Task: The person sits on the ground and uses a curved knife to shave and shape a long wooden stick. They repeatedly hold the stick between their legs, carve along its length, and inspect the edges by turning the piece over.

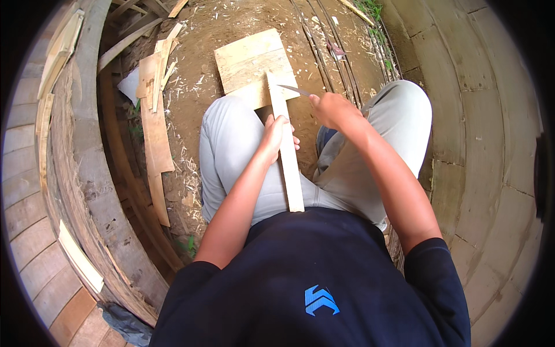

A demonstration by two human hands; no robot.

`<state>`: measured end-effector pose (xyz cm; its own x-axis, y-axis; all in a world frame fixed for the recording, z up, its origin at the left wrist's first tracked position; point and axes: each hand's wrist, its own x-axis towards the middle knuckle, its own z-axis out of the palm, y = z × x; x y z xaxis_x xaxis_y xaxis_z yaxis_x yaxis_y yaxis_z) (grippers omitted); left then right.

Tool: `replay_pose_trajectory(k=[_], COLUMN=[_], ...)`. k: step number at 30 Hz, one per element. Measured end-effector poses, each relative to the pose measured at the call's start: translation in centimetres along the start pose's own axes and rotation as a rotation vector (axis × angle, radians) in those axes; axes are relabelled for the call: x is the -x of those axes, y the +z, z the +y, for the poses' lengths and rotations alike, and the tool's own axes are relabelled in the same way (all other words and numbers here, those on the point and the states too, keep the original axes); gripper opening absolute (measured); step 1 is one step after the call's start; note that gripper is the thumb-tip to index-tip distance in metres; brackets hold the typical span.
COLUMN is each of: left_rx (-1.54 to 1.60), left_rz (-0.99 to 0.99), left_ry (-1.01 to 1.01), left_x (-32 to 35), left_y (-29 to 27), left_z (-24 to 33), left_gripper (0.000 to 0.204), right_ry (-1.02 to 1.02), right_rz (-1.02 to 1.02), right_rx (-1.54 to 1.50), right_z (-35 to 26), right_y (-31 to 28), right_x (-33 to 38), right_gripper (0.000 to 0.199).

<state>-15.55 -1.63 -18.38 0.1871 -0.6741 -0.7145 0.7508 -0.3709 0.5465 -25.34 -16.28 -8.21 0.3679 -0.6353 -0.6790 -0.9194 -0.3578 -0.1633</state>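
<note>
A long pale strip of wood point(293, 179) runs from my lap out between my knees, its far end over a square wooden board point(254, 61) on the ground. My left hand point(277, 136) is wrapped round the strip near its middle. My right hand point(335, 110) is closed on a knife, its handle hidden in the fist. The thin dark blade of the knife point(293, 89) points left, its tip at the strip's far part. Whether the edge bites into the wood I cannot tell.
Bare soil point(196, 58) strewn with wood shavings surrounds the board. Scrap wood pieces point(156, 127) lie to the left, beside a thick timber beam point(92, 156). Long thin rods point(324, 46) lie at the far right, near a block wall point(462, 115).
</note>
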Motion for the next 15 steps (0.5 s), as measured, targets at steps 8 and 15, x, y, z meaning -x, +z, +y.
replay_pose_trajectory(k=[8, 15], left_rx=[-0.027, 0.121], left_rz=[-0.064, -0.016], left_ry=[0.161, 0.084], left_x=[1.9, 1.3], left_y=[1.5, 1.4], left_z=[0.9, 0.4], left_gripper=[0.035, 0.036], right_ry=[-0.038, -0.109], right_rz=[0.068, 0.192], right_rx=[0.055, 0.237], right_z=[-0.7, -0.9], right_y=[-0.9, -2.4], right_x=[0.9, 0.9], right_gripper=[0.056, 0.054])
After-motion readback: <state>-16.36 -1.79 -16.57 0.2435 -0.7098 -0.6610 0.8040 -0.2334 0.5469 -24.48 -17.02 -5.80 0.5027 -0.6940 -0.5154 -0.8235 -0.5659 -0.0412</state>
